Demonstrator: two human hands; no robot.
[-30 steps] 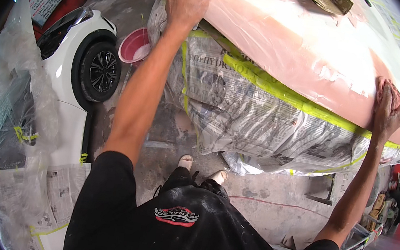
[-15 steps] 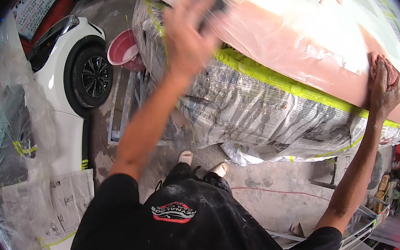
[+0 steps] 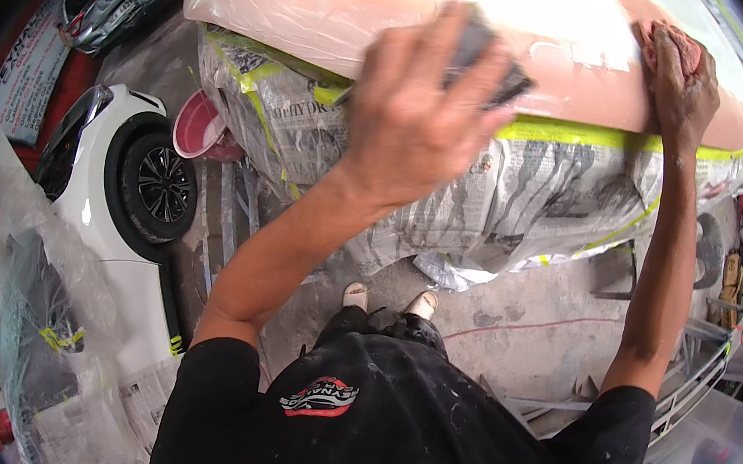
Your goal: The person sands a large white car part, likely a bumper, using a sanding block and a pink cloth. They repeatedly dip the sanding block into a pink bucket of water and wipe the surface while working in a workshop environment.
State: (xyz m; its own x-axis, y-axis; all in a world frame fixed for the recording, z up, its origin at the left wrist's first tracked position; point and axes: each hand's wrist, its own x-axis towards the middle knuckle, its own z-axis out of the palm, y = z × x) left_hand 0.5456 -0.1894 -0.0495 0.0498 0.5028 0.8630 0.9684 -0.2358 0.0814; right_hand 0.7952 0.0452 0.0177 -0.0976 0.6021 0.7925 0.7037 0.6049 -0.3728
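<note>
A pale car body panel [image 3: 342, 9], white with pinkish patches and a wet shine, curves across the top of the view. Against its lower edge, my left hand [image 3: 415, 127] is closed on a dark grey sanding pad [image 3: 513, 85], which shows between and beyond the fingers. Farther right, my right hand [image 3: 687, 98] grips a crumpled reddish cloth [image 3: 685, 50] and rests it on the panel's pink area. Yellow-green masking tape [image 3: 575, 132] runs under the panel, above newspaper masking [image 3: 541, 192] streaked with dark wet runs.
On the left stands a white car [image 3: 121, 222], partly covered in plastic sheeting [image 3: 36, 203]. Near its wheel is a pink bucket [image 3: 200, 125]. A thin red hose [image 3: 535, 326] crosses the concrete floor. Metal framing [image 3: 700, 361] stands at the right.
My left hand has moved right and slightly down along the panel with the sanding pad. My right hand, still on the cloth, appears farther left and higher; the whole view has also shifted.
</note>
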